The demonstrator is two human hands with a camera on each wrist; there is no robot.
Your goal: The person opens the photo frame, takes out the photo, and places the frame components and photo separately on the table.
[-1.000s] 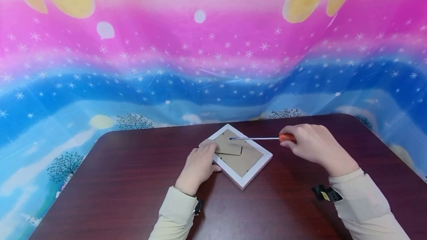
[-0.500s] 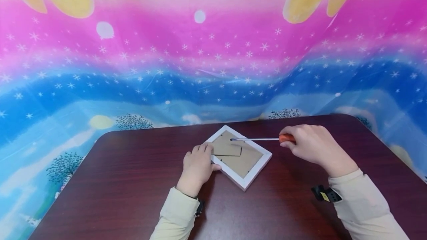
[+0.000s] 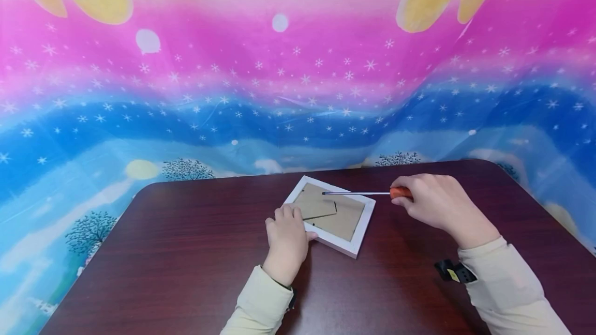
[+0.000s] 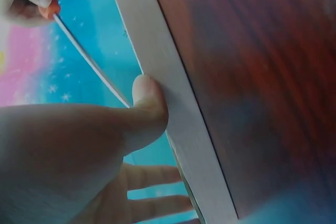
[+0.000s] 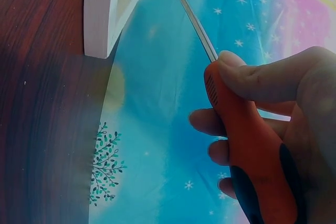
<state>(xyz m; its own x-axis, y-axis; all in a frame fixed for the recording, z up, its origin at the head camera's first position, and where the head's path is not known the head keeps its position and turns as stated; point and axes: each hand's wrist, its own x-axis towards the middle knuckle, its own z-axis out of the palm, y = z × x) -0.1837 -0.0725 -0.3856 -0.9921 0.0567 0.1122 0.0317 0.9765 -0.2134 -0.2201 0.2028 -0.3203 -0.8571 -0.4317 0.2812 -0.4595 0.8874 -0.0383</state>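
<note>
Picture frame [image 3: 346, 222] lies back-up on the table [image 3: 186, 252], screwdriver [image 3: 365, 193] over it. Left wrist: the left hand [image 4: 113, 135], fingers parted, grips the frame's edge; a slack hold could let it skid. Right wrist: the right hand [image 5: 302, 90] wraps the handle [image 5: 247, 124].

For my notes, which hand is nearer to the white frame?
Left. The left hand grips the white frame on its left; the right hand is apart, off its right side, holding a screwdriver.
</note>
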